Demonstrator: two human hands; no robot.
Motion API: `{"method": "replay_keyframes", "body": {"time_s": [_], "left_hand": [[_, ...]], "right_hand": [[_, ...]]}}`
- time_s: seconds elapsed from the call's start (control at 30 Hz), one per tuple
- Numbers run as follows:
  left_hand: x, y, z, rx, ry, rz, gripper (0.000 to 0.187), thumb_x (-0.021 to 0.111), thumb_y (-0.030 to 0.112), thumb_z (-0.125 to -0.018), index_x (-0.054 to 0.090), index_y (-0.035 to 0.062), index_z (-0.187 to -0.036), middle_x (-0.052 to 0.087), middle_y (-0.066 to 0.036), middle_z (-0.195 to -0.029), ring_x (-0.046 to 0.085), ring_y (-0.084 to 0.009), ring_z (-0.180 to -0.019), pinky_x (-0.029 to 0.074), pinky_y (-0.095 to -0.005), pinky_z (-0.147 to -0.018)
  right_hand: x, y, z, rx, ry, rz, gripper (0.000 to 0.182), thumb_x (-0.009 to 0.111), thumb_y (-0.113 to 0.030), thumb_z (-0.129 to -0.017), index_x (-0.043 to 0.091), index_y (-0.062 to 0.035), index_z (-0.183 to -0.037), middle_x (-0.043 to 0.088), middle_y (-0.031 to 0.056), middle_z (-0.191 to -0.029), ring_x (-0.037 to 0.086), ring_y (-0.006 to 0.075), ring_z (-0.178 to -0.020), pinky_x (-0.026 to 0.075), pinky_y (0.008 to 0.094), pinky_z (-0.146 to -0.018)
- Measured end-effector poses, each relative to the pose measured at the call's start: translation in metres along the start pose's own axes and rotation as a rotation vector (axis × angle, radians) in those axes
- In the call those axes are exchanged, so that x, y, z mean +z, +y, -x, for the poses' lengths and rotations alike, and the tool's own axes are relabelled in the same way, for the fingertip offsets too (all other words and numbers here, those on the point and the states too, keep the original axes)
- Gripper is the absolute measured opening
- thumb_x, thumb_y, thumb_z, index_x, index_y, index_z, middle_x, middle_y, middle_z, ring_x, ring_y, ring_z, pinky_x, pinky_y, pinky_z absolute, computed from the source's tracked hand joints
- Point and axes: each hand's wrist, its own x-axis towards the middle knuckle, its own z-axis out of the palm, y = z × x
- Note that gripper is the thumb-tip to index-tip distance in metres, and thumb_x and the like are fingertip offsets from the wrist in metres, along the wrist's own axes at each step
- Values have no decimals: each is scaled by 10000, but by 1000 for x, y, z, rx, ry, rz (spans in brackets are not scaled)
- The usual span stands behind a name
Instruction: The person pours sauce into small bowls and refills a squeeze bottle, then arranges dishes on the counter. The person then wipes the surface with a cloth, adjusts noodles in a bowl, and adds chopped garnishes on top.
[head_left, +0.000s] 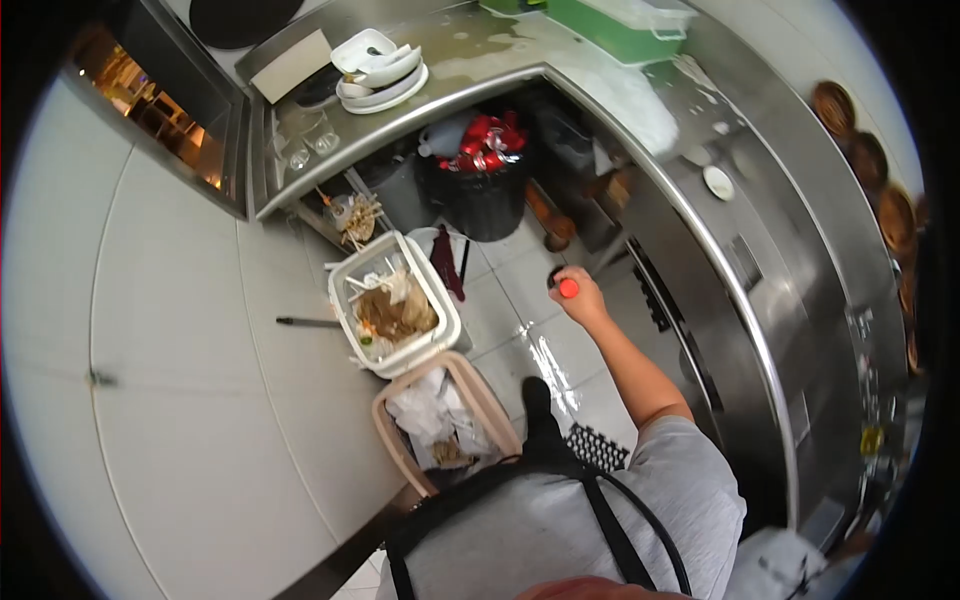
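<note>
My right hand [578,298] is closed around a small object with a round red top [569,288]; a dark part of it shows beside the fingers. This hand hangs over the tiled floor [500,310], left of the steel counter's front. My left hand is out of the frame. To the left of my right hand stands a white bin [450,320] with food scraps and paper inside. Below that is a beige bin [385,415] holding crumpled white paper. A black bin [485,205] with red cans or wrappers stands under the counter.
A stack of white dishes [383,100] and some glasses [322,138] stand on the wet steel counter [450,40]. Farther right are a green tub [610,30] and a small white dish [717,183]. A white wall [170,330] bounds the left side.
</note>
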Motion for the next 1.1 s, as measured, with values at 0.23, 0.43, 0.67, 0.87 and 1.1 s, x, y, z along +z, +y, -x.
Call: {"method": "replay_keyframes", "body": {"time_s": [0.23, 0.43, 0.67, 0.87, 1.1], "left_hand": [[72, -20, 50, -38, 90, -236, 458, 283, 405, -860, 473, 24, -1030, 521, -90, -972, 501, -197, -854, 389, -328, -775], [80, -18, 79, -46, 145, -381, 455, 306, 416, -853, 461, 35, -1047, 520, -81, -961, 496, -183, -841, 389, -309, -753], [72, -9, 99, -89, 158, -503, 457, 333, 429, -844, 448, 48, -1068, 519, -70, -948, 491, -167, -827, 389, -286, -728], [23, 18, 84, -62, 232, -555, 463, 356, 441, -837, 437, 59, -1086, 518, -60, -936, 487, -153, -814, 389, -267, -706], [-68, 58, 67, -33, 211, -517, 474, 382, 454, -828, 424, 73, -1106, 516, -49, -923, 481, -136, -799, 389, -245, -681]], "right_hand": [[85, 46, -265, -140, 496, -767, 247, 667, -65, -648, 543, -47, -862, 500, 132, -1033, 484, 240, -963, 378, 317, -836], [126, 38, -416, -21, 355, -1070, 382, 603, -63, -729, 419, -88, -1063, 527, 66, -915, 546, 145, -755, 453, 266, -684], [179, 96, -396, 579, 175, -1156, 310, 523, -108, -790, 454, -98, -1092, 539, 54, -911, 562, 158, -762, 462, 257, -618], [179, 143, -232, 657, 74, -1022, 201, 498, -230, -803, 497, -89, -947, 485, 15, -826, 490, 117, -713, 435, 240, -579], [138, 221, 22, -9, -1248, 649, 260, 456, -212, -788, 509, -47, -982, 568, 171, -763, 564, 281, -681, 448, 402, -569]]}}
